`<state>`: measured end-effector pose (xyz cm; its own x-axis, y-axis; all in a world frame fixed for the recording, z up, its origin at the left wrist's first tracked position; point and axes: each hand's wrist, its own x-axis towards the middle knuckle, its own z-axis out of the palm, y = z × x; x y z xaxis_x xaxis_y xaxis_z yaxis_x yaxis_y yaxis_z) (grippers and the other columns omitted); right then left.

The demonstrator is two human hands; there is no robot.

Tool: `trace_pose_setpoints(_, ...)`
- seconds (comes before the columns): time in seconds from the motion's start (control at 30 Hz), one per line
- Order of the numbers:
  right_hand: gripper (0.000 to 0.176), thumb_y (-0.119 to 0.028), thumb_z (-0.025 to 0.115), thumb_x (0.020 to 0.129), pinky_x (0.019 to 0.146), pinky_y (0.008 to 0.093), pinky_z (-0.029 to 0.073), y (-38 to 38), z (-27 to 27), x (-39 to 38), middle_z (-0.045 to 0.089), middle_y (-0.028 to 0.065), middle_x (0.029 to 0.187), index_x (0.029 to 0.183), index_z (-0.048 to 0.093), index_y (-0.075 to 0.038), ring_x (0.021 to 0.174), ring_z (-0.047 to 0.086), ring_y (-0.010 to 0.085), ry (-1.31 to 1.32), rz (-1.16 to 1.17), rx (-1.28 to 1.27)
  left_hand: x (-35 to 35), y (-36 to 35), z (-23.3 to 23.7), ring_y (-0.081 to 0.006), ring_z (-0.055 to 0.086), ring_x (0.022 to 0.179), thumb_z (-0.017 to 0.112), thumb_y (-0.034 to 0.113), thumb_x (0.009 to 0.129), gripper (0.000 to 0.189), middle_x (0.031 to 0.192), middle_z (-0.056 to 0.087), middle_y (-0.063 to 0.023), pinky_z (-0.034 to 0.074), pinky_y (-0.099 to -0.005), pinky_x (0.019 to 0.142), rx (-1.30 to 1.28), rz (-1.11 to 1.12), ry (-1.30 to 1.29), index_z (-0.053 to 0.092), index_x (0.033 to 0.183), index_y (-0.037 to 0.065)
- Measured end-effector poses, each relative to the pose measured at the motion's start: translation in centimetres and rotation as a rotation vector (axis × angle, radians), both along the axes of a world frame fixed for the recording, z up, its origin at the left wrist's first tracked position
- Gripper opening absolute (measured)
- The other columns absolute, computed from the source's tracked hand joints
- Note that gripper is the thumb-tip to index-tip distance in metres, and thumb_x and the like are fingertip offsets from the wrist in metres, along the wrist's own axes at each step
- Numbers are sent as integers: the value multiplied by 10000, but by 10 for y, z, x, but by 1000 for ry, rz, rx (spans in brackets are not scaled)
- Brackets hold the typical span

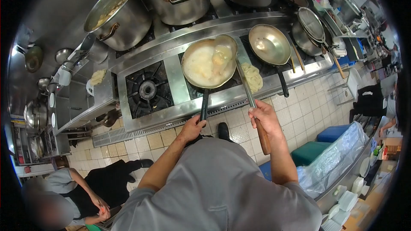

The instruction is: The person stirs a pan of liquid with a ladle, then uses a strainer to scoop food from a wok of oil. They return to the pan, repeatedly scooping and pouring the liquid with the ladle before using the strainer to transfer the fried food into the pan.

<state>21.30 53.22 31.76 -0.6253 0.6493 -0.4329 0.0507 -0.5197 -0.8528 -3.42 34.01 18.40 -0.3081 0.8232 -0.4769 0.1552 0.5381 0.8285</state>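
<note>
My left hand [192, 128] is closed round the black handle of a steel frying pan [188, 69], which rests on the stove. Pale, frothy liquid with lumps in it covers the pan's bottom. My right hand [264, 117] grips the long shaft of a ladle [245, 79] just above its wooden end. The ladle's bowl is over the right part of the pan, with pale yellowish liquid in it. A crumpled yellowish cloth [251, 77] lies on the stove to the right of the ladle's shaft.
An unlit burner [148, 90] is at left, a second pan [269, 45] at right. Two large pots [124, 30] [182, 2] stand behind. One person [98, 188] is at lower left, another [372, 98] at far right. Green and blue bins [310, 153] stand at lower right.
</note>
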Motion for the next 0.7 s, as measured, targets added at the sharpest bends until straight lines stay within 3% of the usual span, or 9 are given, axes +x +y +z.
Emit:
trace_pose_setpoints(0.17,277,-19,576,937,460,237,433,-1,33,-8,553,2,714,1209,626,-1,498,501,81,-100,25,179,1,0,-3,-166,580,684,623,283,980,333,803,625,-69,504,-339,674,-28,-7,67,618,1202,36)
trace_pose_setpoints(0.23,295,-14,569,944,459,238,432,1,36,-11,540,-5,709,1235,622,-9,498,495,77,-109,28,242,1,-1,-5,-131,579,658,604,255,995,395,867,622,-56,514,-311,636,-28,-22,58,579,1309,18)
trace_pose_setpoints(0.3,325,-13,585,926,466,244,434,4,38,-16,552,-3,716,1249,618,-14,527,503,68,-162,49,313,0,-1,-6,-133,581,661,603,257,996,396,868,624,-59,514,-312,637,-7,-39,78,576,1315,24)
trace_pose_setpoints(0.43,318,-28,605,904,479,266,437,16,25,-22,580,9,729,1220,640,-17,565,521,70,-316,125,394,-2,-7,-22,-140,588,674,608,249,994,404,881,630,-69,516,-314,638,60,-67,157,564,1336,38)
trace_pose_setpoints(0.5,258,-46,619,888,491,288,441,22,3,-25,601,24,742,1140,668,-13,578,538,82,-323,106,610,-1,-7,-17,-141,589,678,606,244,995,408,884,629,-70,517,-314,640,64,-76,163,558,1345,39)
trace_pose_setpoints(0.63,183,-62,614,897,502,296,443,24,-20,-31,604,37,740,1058,676,-2,565,552,103,-370,130,600,2,-10,-14,-139,587,693,597,235,1001,418,889,625,-67,516,-314,640,97,-62,162,543,1369,46)
trace_pose_setpoints(0.67,170,-65,612,900,504,293,444,22,-25,-32,602,39,733,1042,669,8,557,551,110,-361,144,456,3,-9,-11,-139,587,693,597,235,1001,418,889,625,-67,516,-314,640,96,-61,161,543,1369,46)
trace_pose_setpoints(0.7,160,-69,609,902,507,290,445,20,-29,-33,600,42,725,1026,662,17,549,551,117,-351,159,312,4,-9,-8,-236,622,827,597,261,993,397,959,652,-136,510,-358,751,79,-42,133,562,1324,46)
